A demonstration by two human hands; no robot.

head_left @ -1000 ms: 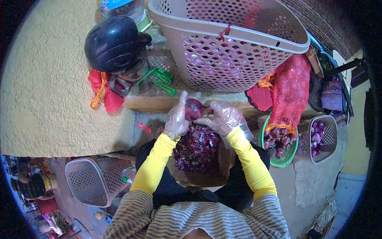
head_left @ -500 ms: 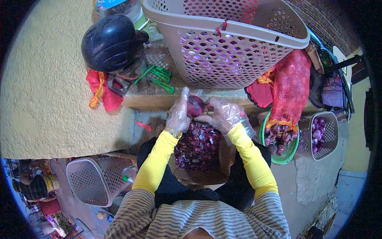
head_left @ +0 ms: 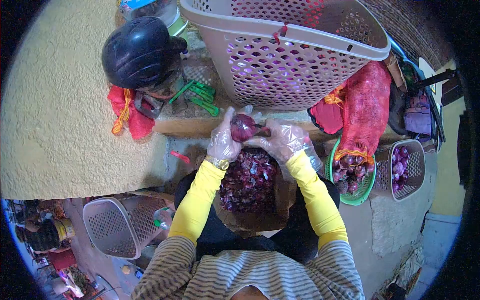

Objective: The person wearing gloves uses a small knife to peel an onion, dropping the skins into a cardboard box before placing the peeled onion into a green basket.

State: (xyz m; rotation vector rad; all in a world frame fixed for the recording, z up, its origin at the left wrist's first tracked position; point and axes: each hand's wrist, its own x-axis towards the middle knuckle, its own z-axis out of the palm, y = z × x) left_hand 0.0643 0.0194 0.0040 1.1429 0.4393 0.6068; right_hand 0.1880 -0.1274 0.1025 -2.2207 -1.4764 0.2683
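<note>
Left hand (head_left: 223, 142): gripping a red onion (head_left: 243, 128)
Right hand (head_left: 284, 141): curled beside it, grip unclear
Below hands: skin-filled box (head_left: 284, 200)
Beyond hands: large basket (head_left: 295, 75), blocking

Large basket (head_left: 320, 39) on ledge (head_left: 187, 128)

Left hand (head_left: 224, 136) curled upright, right hand (head_left: 284, 140) just beside, seemingly pinched.
</note>
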